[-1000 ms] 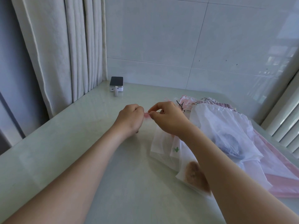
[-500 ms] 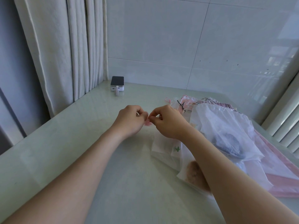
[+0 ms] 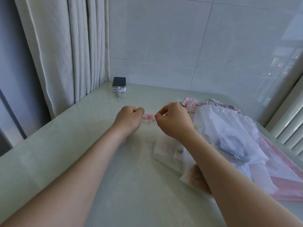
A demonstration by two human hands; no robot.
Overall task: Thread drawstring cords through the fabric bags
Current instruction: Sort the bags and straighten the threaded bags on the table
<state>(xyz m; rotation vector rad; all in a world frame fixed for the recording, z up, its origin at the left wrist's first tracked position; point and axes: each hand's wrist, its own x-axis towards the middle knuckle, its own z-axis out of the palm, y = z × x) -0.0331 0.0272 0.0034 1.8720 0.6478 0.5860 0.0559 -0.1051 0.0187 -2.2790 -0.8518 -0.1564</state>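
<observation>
At mid-worktop, between the two hands:

1. Small bag (image 3: 148, 118), pink and white, bunched into a short ruffle. A thin pink cord (image 3: 150, 114) runs along its top edge.
2. Left grip (image 3: 129, 119): fingers curled tight, holding the bag's left end.
3. Right grip (image 3: 173, 122): thumb and forefinger pinch the cord at the bag's right end. I cannot tell whether a threading tool is also in the pinch.

Step in hand, as I judge it: the cord is being worked through the hem channel, with the fabric gathered along it. The next move calls for holding the cord taut, sliding the ruffle off towards the left, and not letting the free end slip back inside.

Right side of the worktop (image 3: 82, 161), a pile of bags (image 3: 270, 164):

4. Translucent white bag (image 3: 221, 122), on top of the pile. A dark bluish shape (image 3: 232, 147) shows through it.
5. Flat white bag with a green cactus print (image 3: 170, 151). I cannot tell if it holds anything.
6. Bag with a brown motif (image 3: 196, 176), partly under the right forearm.
7. Loose cords (image 3: 191, 106) at the pile's far end.

Far corner: small white device (image 3: 119, 84) beside the curtain (image 3: 65, 46).
</observation>
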